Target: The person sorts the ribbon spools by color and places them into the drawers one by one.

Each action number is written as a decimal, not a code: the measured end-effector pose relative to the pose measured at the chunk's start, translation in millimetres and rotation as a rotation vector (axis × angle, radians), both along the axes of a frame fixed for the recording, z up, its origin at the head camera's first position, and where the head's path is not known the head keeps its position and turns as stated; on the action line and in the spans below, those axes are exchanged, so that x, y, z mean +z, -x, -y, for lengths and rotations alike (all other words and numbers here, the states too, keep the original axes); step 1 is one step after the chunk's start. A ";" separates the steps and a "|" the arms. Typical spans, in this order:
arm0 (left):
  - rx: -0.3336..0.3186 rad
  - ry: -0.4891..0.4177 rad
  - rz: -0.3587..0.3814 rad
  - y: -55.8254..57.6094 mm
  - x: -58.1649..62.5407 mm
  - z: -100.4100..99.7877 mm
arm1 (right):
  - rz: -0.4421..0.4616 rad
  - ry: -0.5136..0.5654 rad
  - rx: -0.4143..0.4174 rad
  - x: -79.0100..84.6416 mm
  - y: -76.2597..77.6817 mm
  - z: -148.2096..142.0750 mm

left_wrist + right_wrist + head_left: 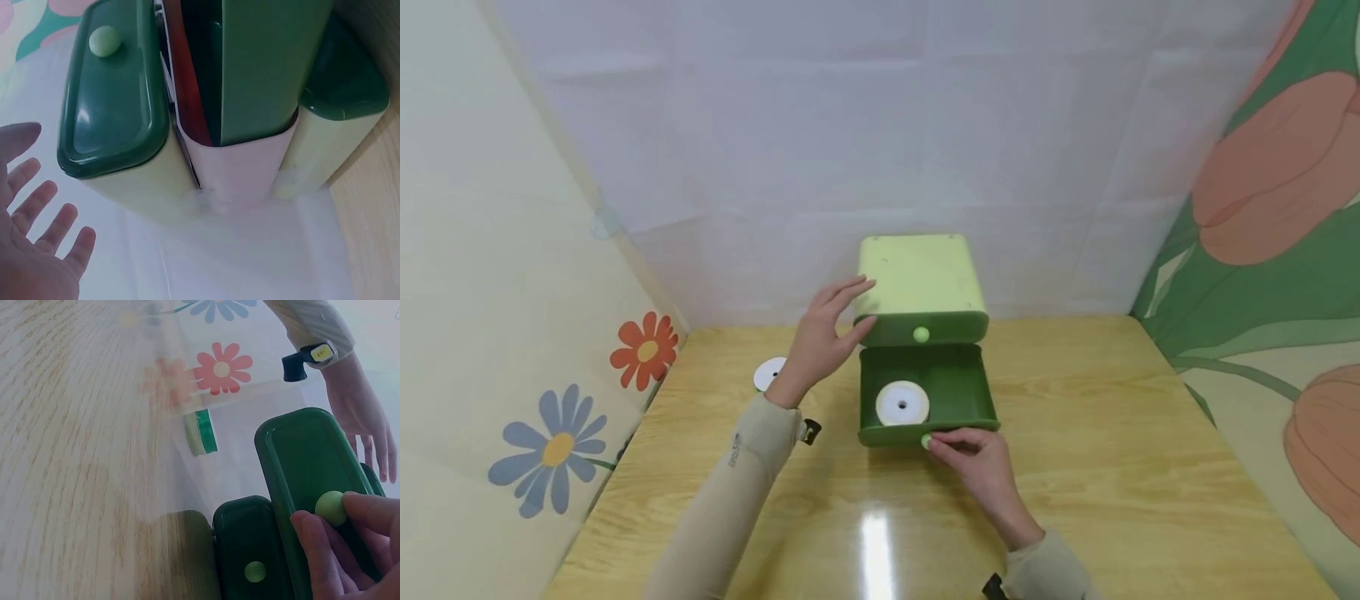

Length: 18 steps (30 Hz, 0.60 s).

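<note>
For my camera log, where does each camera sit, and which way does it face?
Head: on the head, facing forward and down at the cabinet; left hand, right hand and sleeves show.
Left wrist: on that wrist, facing the cabinet; left fingers show.
Right wrist: on that wrist, facing the held knob; right fingers show, left hand beyond.
Head and right wrist share the red flower.

The cabinet (pixel 919 271) is showing pale lime with dark green drawers (pixel 955 387) and light green knobs (pixel 921 335), the spools (pixel 889 402) white, the bench (pixel 1090 433) yellow-brown grain, and the wall (pixel 497 250) red and blue flowers (pixel 646 350).
</note>
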<state>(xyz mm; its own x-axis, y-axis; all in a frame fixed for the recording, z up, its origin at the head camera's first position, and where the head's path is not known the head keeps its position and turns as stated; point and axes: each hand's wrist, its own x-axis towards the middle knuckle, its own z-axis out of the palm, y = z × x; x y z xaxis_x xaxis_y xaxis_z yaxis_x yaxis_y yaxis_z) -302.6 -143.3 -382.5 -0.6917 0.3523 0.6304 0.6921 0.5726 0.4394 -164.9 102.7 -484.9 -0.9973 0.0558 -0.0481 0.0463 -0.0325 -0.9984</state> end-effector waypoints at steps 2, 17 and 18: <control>-0.001 0.008 0.029 6.5 -1.5 -1.0 | 0.002 -0.004 -0.003 -0.4 0.2 -0.9; -0.024 0.061 0.166 22.1 -19.6 -1.8 | 0.015 -0.015 -0.001 -2.5 -1.2 -0.3; -0.026 0.061 0.162 22.3 -19.7 -2.0 | 0.016 -0.016 -0.005 -2.5 -0.9 -0.3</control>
<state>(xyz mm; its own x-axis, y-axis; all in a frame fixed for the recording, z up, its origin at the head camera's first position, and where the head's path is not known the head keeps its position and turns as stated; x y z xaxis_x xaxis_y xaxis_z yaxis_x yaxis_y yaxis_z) -324.9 -141.3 -402.2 -0.7727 0.4058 0.4881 0.6300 0.5845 0.5114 -164.0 103.0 -487.4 -0.9961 0.0613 -0.0627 0.0618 -0.0168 -0.9979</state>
